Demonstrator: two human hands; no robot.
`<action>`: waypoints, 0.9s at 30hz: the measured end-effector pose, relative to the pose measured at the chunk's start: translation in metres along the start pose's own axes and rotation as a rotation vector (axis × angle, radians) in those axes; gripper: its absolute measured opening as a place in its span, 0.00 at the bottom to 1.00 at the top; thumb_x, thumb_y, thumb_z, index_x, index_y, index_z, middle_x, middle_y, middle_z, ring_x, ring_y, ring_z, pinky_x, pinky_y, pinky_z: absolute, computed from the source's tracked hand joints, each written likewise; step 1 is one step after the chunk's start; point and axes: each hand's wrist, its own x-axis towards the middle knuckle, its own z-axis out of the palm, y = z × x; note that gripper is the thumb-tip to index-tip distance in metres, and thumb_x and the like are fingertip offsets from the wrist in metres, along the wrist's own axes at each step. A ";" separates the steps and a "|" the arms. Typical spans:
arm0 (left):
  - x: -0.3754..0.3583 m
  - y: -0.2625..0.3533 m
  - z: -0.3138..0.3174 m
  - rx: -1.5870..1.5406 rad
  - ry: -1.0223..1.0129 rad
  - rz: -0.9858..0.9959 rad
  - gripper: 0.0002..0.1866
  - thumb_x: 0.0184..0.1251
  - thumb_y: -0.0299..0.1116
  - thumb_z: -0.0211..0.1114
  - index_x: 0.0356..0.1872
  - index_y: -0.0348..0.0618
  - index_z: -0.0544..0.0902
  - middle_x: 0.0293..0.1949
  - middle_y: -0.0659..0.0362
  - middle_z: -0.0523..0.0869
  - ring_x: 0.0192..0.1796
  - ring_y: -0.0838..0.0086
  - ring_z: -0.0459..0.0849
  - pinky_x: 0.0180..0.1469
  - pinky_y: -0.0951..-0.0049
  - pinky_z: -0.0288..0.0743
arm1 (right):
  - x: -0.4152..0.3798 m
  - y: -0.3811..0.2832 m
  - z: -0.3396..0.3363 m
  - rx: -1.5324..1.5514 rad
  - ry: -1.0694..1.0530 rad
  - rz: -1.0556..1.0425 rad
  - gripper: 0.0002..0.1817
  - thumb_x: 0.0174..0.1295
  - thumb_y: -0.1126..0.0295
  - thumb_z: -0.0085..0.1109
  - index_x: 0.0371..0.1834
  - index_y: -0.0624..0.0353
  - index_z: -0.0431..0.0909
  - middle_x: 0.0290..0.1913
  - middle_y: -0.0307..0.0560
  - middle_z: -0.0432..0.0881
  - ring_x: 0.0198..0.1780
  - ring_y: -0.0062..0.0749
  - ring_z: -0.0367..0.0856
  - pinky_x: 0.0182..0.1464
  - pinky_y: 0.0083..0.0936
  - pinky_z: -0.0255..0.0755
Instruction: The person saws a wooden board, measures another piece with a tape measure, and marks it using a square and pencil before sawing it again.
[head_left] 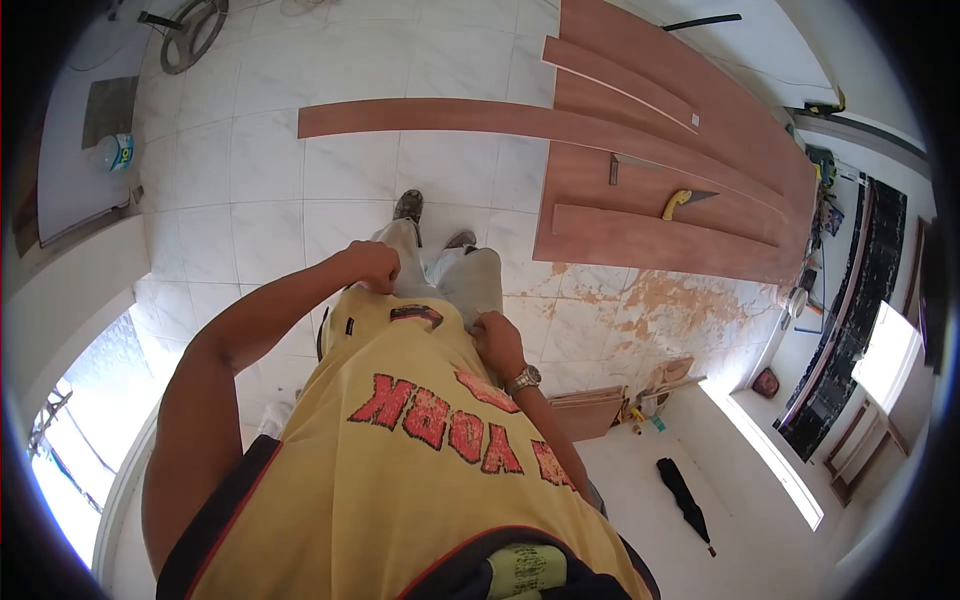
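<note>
My left hand (374,266) is closed in a fist at the hem of the yellow jersey (400,360), in front of my light trousers (470,280). At the other side of the hem my right hand (496,342) is closed too, its fingers curled at the cloth and partly hidden. A metal wristwatch (524,378) sits on the right wrist. Ahead on the floor lies a large reddish-brown sheet (600,235), with a long narrow strip (430,114) across it and shorter strips on top. A hand saw with a yellow handle (676,204) rests on the sheet beside a try square (614,168).
Pale floor tiles (260,160) are smeared with brown residue to the right. A labelled clear bottle (118,152) stands at left, and a coiled hose (194,35) lies beyond. A black folded umbrella (682,498), board offcuts (585,412) and small tools are at right.
</note>
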 end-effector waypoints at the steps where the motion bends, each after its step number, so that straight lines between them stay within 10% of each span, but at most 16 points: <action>1: -0.002 0.005 0.008 0.030 0.021 -0.010 0.14 0.54 0.46 0.70 0.38 0.54 0.91 0.36 0.57 0.92 0.40 0.59 0.90 0.42 0.58 0.83 | -0.001 -0.007 -0.013 0.077 -0.009 0.042 0.12 0.62 0.63 0.66 0.41 0.61 0.84 0.42 0.54 0.87 0.44 0.53 0.85 0.50 0.41 0.79; 7: -0.053 0.004 0.031 -0.501 -0.250 0.201 0.15 0.60 0.44 0.67 0.42 0.50 0.90 0.39 0.54 0.91 0.42 0.61 0.88 0.45 0.61 0.80 | -0.010 -0.017 -0.090 0.200 -0.398 -0.059 0.08 0.63 0.66 0.64 0.38 0.60 0.84 0.38 0.54 0.87 0.43 0.53 0.86 0.48 0.43 0.78; 11: -0.024 0.003 0.036 -0.767 -0.203 -0.022 0.15 0.66 0.43 0.68 0.44 0.43 0.90 0.33 0.58 0.88 0.36 0.71 0.84 0.41 0.67 0.80 | 0.082 0.052 -0.093 0.361 -0.521 -0.265 0.10 0.61 0.66 0.68 0.40 0.59 0.87 0.36 0.54 0.86 0.39 0.48 0.86 0.44 0.38 0.79; 18: 0.124 -0.114 0.003 -1.429 0.339 -0.119 0.19 0.71 0.40 0.55 0.53 0.40 0.83 0.34 0.58 0.85 0.35 0.74 0.86 0.33 0.71 0.85 | 0.378 0.154 -0.154 -0.374 0.334 -0.352 0.36 0.57 0.60 0.73 0.69 0.57 0.75 0.64 0.48 0.79 0.64 0.44 0.78 0.63 0.41 0.77; 23: 0.210 -0.172 0.012 -1.299 0.521 0.068 0.30 0.68 0.41 0.55 0.69 0.39 0.73 0.35 0.55 0.85 0.40 0.72 0.87 0.36 0.70 0.86 | 0.511 0.189 -0.149 -0.859 0.385 -0.460 0.60 0.45 0.57 0.82 0.82 0.57 0.55 0.78 0.53 0.63 0.77 0.49 0.62 0.78 0.47 0.59; 27: 0.269 -0.198 0.083 -1.455 0.815 0.248 0.35 0.72 0.52 0.61 0.73 0.39 0.70 0.42 0.54 0.86 0.47 0.68 0.87 0.43 0.66 0.87 | 0.559 0.209 -0.136 -0.775 0.545 -0.532 0.55 0.43 0.64 0.78 0.78 0.61 0.60 0.74 0.55 0.66 0.75 0.54 0.64 0.78 0.50 0.59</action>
